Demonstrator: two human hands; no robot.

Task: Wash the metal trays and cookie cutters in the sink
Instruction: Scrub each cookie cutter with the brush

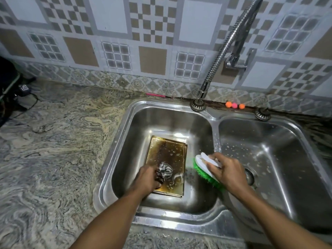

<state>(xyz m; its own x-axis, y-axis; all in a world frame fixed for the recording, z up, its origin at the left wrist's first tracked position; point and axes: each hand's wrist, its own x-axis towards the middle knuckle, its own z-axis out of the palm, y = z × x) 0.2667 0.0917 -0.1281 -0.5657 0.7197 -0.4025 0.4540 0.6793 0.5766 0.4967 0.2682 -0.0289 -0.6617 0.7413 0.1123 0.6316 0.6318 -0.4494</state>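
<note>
Golden, stained metal trays [167,151] lie stacked flat on the bottom of the left sink basin [143,123]. Metal cookie cutters [166,170] rest on the top tray near its front. My left hand [148,178] is closed over the cutters at the tray's front left corner. My right hand [227,172] grips a white scrubbing brush with green bristles [203,168], held just right of the trays, over the divider between the two basins.
The right sink basin [280,159] holds only water drops and its drain. A flexible chrome tap hose [221,56] hangs down above the sink's back rim. Three small orange and pink balls [234,105] sit behind the sink. A marbled stone counter [53,141] spreads to the left.
</note>
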